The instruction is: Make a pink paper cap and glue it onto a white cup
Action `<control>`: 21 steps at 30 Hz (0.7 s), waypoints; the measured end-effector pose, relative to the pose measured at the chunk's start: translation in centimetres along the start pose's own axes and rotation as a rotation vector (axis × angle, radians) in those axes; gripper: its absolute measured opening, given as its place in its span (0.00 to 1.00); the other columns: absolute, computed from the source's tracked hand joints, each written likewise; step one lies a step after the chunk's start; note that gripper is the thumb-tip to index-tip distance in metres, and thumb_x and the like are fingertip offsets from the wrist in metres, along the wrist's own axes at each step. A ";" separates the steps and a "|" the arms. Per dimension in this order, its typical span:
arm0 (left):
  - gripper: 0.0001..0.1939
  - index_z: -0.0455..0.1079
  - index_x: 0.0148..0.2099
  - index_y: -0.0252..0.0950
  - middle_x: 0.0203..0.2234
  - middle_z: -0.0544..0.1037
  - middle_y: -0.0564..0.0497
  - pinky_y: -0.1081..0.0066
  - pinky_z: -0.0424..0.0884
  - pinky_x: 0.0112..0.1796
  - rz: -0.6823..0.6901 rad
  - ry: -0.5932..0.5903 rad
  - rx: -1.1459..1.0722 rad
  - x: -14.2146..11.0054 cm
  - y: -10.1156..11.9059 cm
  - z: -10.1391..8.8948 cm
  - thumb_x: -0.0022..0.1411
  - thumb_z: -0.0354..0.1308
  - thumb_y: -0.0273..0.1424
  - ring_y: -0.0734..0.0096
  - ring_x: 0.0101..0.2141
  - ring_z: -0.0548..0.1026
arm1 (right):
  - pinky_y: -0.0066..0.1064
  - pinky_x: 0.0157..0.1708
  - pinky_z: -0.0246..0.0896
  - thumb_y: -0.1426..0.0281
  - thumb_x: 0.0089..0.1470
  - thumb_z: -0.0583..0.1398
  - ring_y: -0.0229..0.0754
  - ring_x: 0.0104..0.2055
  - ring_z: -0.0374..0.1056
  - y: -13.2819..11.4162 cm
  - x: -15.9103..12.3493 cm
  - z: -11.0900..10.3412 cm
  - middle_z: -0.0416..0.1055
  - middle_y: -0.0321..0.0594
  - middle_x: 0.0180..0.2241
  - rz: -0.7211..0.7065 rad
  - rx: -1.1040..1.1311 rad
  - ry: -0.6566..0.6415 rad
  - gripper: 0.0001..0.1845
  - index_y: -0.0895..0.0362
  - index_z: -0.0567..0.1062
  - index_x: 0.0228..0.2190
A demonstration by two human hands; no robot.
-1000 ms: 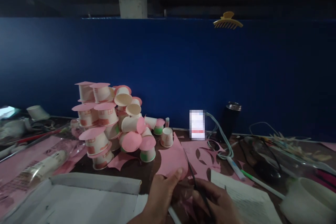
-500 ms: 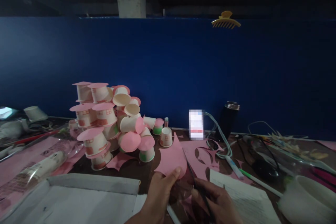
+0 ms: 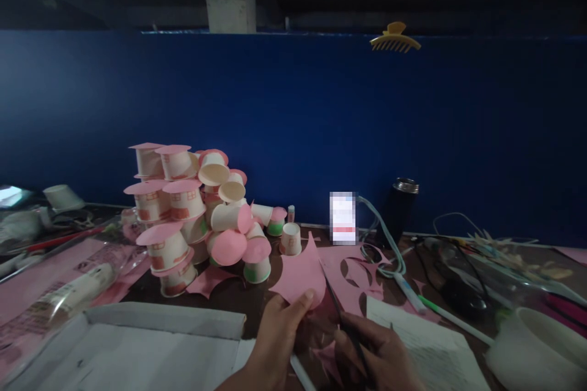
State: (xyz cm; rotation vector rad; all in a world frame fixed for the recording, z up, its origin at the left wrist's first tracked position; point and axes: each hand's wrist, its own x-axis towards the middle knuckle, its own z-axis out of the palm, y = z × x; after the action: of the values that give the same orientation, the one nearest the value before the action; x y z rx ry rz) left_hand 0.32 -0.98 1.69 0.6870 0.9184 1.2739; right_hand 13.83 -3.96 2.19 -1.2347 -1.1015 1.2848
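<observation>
Pink paper [image 3: 298,275] is pinched in the left hand [image 3: 279,333], which reaches up from the bottom edge with its thumb pressed flat on the sheet's lower part and its fingers hidden underneath. The right hand [image 3: 371,348], just beside it, comes in from the lower right, palm turned inward, its fingers curled around a dark, thin-bladed tool [image 3: 334,298]. That blade points up and slightly left along the sheet's right edge; whether its jaws are open I cannot tell.

Compared with 0.5 s ago, the sheet has turned a little clockwise: its upper point leans further right and its lower-left corner sits slightly higher. Both hands keep their grips.

The sheet is held above the dark table [image 3: 229,296], in front of 1 small upright paper cup [image 3: 290,239]. Left of it rises a stack of paper cups [image 3: 186,201] with pink discs; right of it lies pink paper with cut-out holes [image 3: 342,275]. A white open box [image 3: 151,354] is at lower left, a printed page [image 3: 426,342] to the right of the right hand, and a black bottle [image 3: 398,214] stands near the blue partition [image 3: 293,110].
</observation>
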 end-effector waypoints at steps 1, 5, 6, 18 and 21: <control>0.23 0.76 0.34 0.30 0.18 0.77 0.48 0.67 0.71 0.31 0.004 0.006 0.000 0.0 0.0 0.0 0.44 0.69 0.45 0.64 0.24 0.76 | 0.22 0.14 0.44 0.50 0.32 0.71 0.29 0.15 0.51 0.0 0.0 0.0 0.59 0.29 0.12 0.000 -0.002 0.006 0.26 0.59 0.83 0.26; 0.25 0.76 0.37 0.30 0.25 0.80 0.45 0.68 0.72 0.31 0.025 0.017 -0.028 0.2 0.0 -0.1 0.43 0.69 0.45 0.61 0.28 0.78 | 0.22 0.15 0.45 0.49 0.31 0.71 0.29 0.15 0.51 0.0 0.0 0.2 0.60 0.30 0.12 0.002 0.017 0.017 0.27 0.59 0.84 0.27; 0.25 0.76 0.38 0.30 0.25 0.81 0.45 0.68 0.72 0.31 0.030 0.015 -0.040 0.2 0.0 -0.1 0.43 0.70 0.45 0.61 0.29 0.78 | 0.23 0.14 0.44 0.50 0.32 0.71 0.29 0.15 0.51 0.0 -0.1 0.2 0.60 0.30 0.12 0.000 0.013 0.019 0.26 0.59 0.84 0.27; 0.23 0.75 0.36 0.31 0.19 0.78 0.47 0.67 0.72 0.26 -0.068 -0.015 -0.030 0.7 -0.9 -0.6 0.45 0.69 0.45 0.61 0.23 0.77 | 0.24 0.20 0.58 0.55 0.31 0.72 0.32 0.16 0.57 0.2 -0.2 0.8 0.64 0.31 0.12 -0.006 0.054 0.029 0.21 0.56 0.85 0.27; 0.22 0.76 0.36 0.31 0.21 0.80 0.46 0.68 0.71 0.27 -0.057 -0.017 0.049 1.2 -1.4 -1.2 0.43 0.71 0.43 0.60 0.25 0.77 | 0.25 0.22 0.62 0.54 0.26 0.74 0.35 0.20 0.63 -0.4 -0.4 1.1 0.73 0.38 0.19 0.010 0.105 0.064 0.23 0.58 0.85 0.26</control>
State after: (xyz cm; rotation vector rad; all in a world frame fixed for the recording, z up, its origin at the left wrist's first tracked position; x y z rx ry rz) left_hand 0.02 -0.16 -0.29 0.7043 0.9514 1.1969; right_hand 12.79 -4.25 2.73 -1.1960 -0.9716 1.2860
